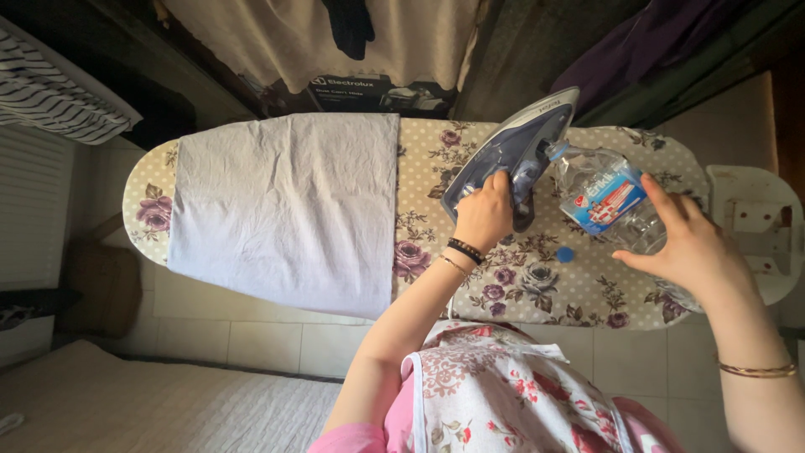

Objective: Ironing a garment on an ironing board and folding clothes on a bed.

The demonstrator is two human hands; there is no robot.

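**Hands on iron and water bottle over the ironing board**

Left hand (485, 214) is clenched around the handle of a blue-grey steam iron (516, 147), which is tipped up on its heel so the pale soleplate faces left and the nose points up and to the right. Right hand (688, 243) grasps a clear plastic water bottle (608, 201) with fingers spread along its side; the bottle lies tilted, its open neck touching the iron near the top of the handle. Dark bead bracelets ring the left wrist, and a thin gold bangle (759, 369) circles the right forearm.

Just below the bottle, a small blue cap (565, 253) rests on the ironing board (537, 277) between the two hands (loose, apart from the bottle). The board's cover is cream with purple roses and fine dots. A pale lilac cloth (285, 205) is spread flat over the board's left half, well apart from the iron, its lower edge hanging past the board.

Beyond the board, light garments (335, 38) hang, with a dark cardboard box (377, 92) beneath them. A striped fabric (50, 92) shows at the upper left, and tiled floor (251, 344) lies below the board.
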